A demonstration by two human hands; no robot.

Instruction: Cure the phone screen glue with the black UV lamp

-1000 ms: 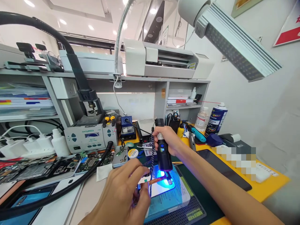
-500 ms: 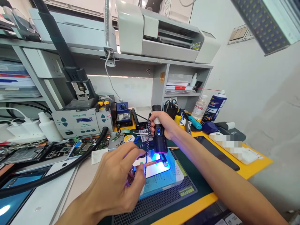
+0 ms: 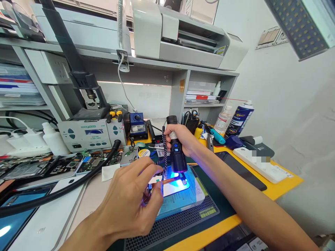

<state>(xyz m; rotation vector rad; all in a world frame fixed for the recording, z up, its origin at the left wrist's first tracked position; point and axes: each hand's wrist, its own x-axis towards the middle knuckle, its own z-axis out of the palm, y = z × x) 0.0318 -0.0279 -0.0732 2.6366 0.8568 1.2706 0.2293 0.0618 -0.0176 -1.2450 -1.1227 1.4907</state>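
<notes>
My right hand (image 3: 180, 137) grips a black flashlight (image 3: 178, 157), pointed down, with a lit display on its side. Its braided wrist strap (image 3: 164, 150) hangs by my left fingers. Blue-violet light falls on a small dark piece (image 3: 184, 178) and a white plate (image 3: 174, 188) just below the lens. My left hand (image 3: 133, 195) is closed in a pinch, low and to the left. From its fingertips a thin copper-coloured flex cable (image 3: 169, 181) runs to the dark piece. The plate rests on a blue-and-white box (image 3: 193, 197). What lies inside my left palm is mostly hidden.
A black hose (image 3: 86, 177) curves across the left side, over a white tablet (image 3: 47, 216) and near open circuit boards (image 3: 96, 162). A soldering station (image 3: 89, 136) stands behind. At the right are a spray can (image 3: 238, 118) and a dark phone-like slab (image 3: 238, 169).
The flashlight and right hand have shifted very slightly left. The left hand keeps its pinch, and the view has moved a little.
</notes>
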